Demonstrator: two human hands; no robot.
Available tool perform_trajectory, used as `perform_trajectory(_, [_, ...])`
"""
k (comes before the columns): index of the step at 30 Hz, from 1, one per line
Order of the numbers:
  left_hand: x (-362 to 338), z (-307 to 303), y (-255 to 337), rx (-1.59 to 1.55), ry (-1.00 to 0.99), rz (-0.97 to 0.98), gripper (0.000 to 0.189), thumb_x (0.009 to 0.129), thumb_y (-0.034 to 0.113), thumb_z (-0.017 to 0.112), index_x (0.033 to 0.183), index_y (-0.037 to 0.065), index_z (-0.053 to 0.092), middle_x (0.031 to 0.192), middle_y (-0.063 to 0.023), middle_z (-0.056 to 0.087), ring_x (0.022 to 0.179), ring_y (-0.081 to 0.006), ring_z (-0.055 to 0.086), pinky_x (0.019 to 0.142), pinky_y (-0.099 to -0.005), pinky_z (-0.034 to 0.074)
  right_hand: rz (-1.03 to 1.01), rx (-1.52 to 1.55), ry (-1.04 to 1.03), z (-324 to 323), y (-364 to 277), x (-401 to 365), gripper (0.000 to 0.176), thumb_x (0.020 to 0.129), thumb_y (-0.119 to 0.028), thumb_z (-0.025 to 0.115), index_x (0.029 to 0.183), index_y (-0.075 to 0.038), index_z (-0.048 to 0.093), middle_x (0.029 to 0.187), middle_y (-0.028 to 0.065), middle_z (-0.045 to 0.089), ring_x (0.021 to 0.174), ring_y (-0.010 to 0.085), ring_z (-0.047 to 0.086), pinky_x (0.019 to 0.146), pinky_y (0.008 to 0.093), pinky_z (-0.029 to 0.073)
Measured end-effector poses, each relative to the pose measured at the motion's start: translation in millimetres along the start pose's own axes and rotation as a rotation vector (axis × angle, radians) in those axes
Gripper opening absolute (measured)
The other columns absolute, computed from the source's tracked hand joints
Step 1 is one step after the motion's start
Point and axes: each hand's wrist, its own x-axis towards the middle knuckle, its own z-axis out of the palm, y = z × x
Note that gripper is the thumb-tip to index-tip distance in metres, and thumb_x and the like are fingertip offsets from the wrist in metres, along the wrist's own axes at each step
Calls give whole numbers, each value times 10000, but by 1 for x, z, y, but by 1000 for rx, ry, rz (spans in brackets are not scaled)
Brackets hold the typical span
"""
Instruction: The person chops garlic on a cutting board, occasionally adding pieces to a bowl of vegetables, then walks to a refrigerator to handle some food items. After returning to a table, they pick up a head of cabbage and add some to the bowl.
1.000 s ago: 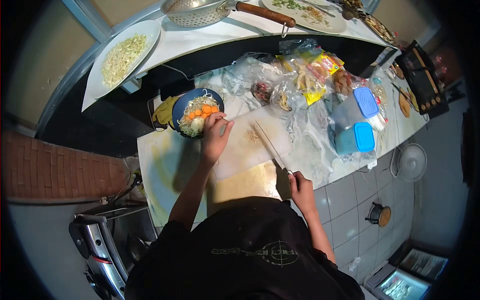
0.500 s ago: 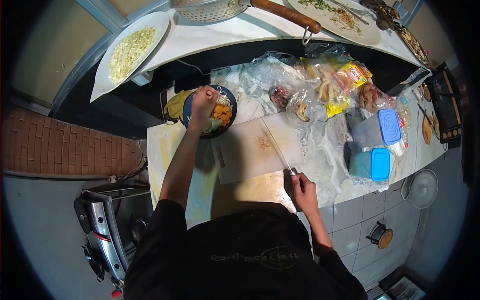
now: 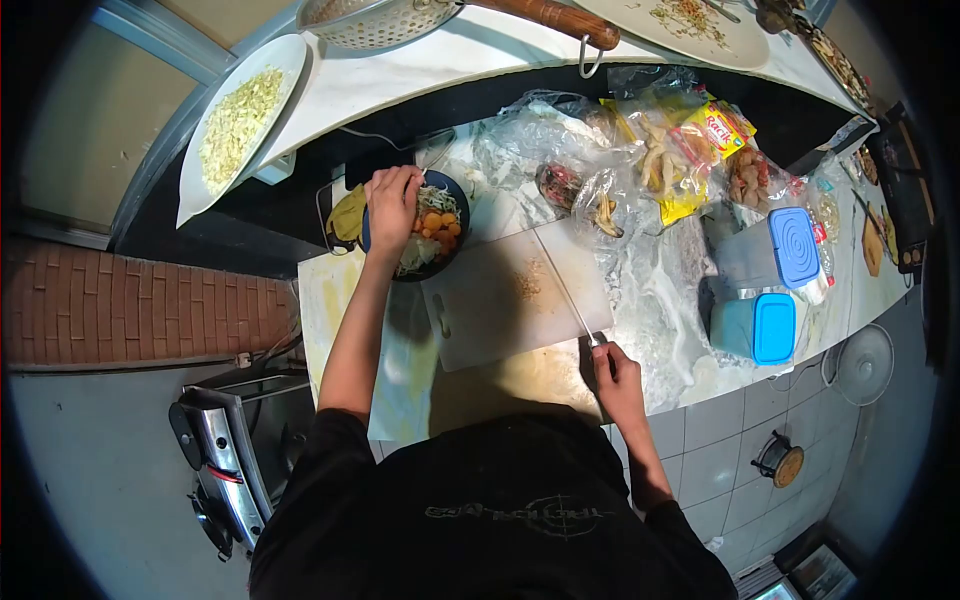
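Note:
My right hand (image 3: 617, 377) is closed around the handle of a knife (image 3: 565, 280). The long blade lies slantwise over the white cutting board (image 3: 470, 330), beside small chopped bits (image 3: 530, 280). Over the left part of a dark plate (image 3: 463, 205) is my left hand (image 3: 391, 207), its fingers bent and pressed together. Whatever they pinch, if anything, is hidden. Orange carrot slices (image 3: 435, 226), white bean sprouts (image 3: 440, 190) and pale cut vegetable pieces (image 3: 415, 255) lie in the plate.
Plastic bags of food (image 3: 660, 165) crowd the back of the marble counter. Two blue-lidded containers (image 3: 773, 328) stand at the right. On the raised ledge are a plate of chopped pale vegetable (image 3: 290, 75), a strainer (image 3: 385, 28) and a large plate (image 3: 650, 45). A stove (image 3: 225, 470) is at lower left.
My left hand has shifted slightly on the plate, its back now turned upward. The right hand still holds the knife over the board. The whole view has shifted a little.

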Motion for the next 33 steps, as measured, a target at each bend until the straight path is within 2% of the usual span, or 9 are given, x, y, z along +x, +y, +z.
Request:
perform_trajectory(4, [-10, -13, 4, -85, -35, 32, 97, 904, 147, 613, 968, 106, 672, 907, -65, 627, 941, -284, 561, 854, -407, 390, -15, -34, -18, -1, -4, -5, 301, 1003, -267, 554, 938, 20, 617, 603, 175, 520, 474, 229, 447, 484, 376, 356])
perform_trajectory(7, [-24, -13, 3, -53, -42, 62, 113, 893, 165, 631, 983, 115, 678, 973, -51, 615, 983, -274, 554, 871, -411, 383, -51, -24, -2, 2, 2, -9, 307, 1001, -275, 554, 938, 19, 618, 609, 185, 531, 481, 246, 474, 490, 380, 367])
perform_trajectory(10, [-30, -9, -6, 75, -104, -10, 149, 851, 201, 682, 982, 133, 696, 1138, -19, 551, 1096, -255, 517, 919, -424, 375, -44, -22, -9, 1, 8, -21, 307, 1000, -278, 554, 938, 16, 620, 613, 191, 538, 492, 259, 497, 499, 383, 379])
perform_trajectory(14, [-26, -8, -8, 102, -3, 10, 118, 855, 177, 672, 955, 124, 705, 1098, -29, 583, 1076, -259, 528, 923, -405, 378, -26, -33, -25, 3, 6, -24, 303, 999, -275, 553, 928, 11, 620, 615, 192, 541, 494, 279, 499, 501, 388, 382])
perform_trajectory(19, [-39, -29, 31, -168, -16, 72, 106, 856, 117, 660, 949, 109, 711, 931, -51, 644, 1000, -262, 565, 895, -392, 394, -31, -23, -23, 0, 7, -31, 309, 1002, -282, 547, 929, 10, 618, 599, 194, 535, 487, 287, 503, 497, 396, 378])
perform_trajectory(21, [-67, -30, 53, -212, -58, 65, 101, 849, 121, 675, 944, 101, 705, 911, -54, 649, 957, -272, 579, 885, -413, 405, -26, -59, -69, -6, 1, -36, 313, 1003, -290, 545, 942, 8, 619, 575, 196, 526, 483, 294, 506, 502, 395, 382])
perform_trajectory(24, [-127, -18, 86, -328, -183, 17, 79, 853, 108, 676, 929, 93, 691, 917, -59, 655, 917, -293, 584, 855, -425, 425, 19, -137, -130, -16, -16, -48, 321, 1000, -291, 549, 954, 19, 621, 584, 223, 543, 523, 375, 544, 518, 424, 399])
perform_trajectory(26, [-173, 1, 102, -218, -139, -14, 67, 848, 70, 679, 915, 73, 672, 916, -74, 656, 888, -304, 585, 823, -425, 453, 30, -196, -186, -21, -26, -56, 321, 997, -280, 549, 963, 31, 622, 627, 261, 574, 597, 437, 589, 543, 455, 424])
perform_trajectory(33, [-205, 8, 128, -391, -46, -157, 82, 833, 18, 687, 902, 41, 651, 932, -99, 605, 896, -302, 575, 800, -393, 479, 48, -272, -238, -26, -32, -75, 315, 1000, -272, 543, 952, 29, 621, 602, 259, 560, 585, 441, 585, 553, 466, 432])
